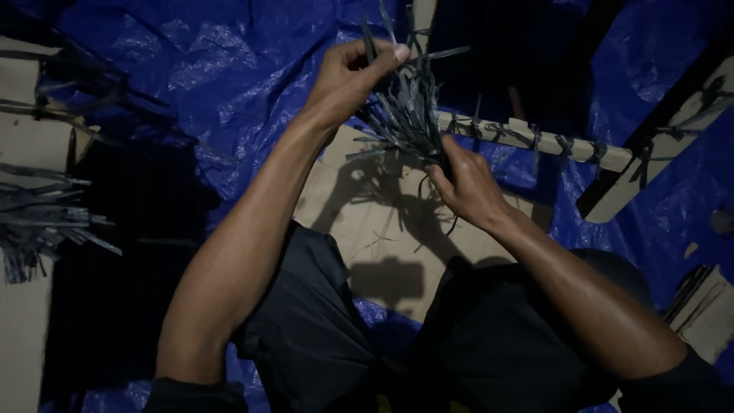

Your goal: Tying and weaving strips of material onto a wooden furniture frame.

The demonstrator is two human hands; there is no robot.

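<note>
My left hand (353,78) pinches one dark strip at the top of a bundle of dark flat strips (405,115), thumb pressed against it. My right hand (468,187) grips the base of the same bundle, where the strips gather, just below a pale wooden slat (520,138). The slat runs to the right and has dark strips knotted around it at intervals. The bundle fans upward between both hands. Both forearms reach out over my dark trousers.
A blue tarpaulin (229,76) covers the floor, with a piece of brown cardboard (382,222) under my hands. Loose dark strips (46,214) lie at the left on more cardboard. Another wooden bar (657,145) slants at the right.
</note>
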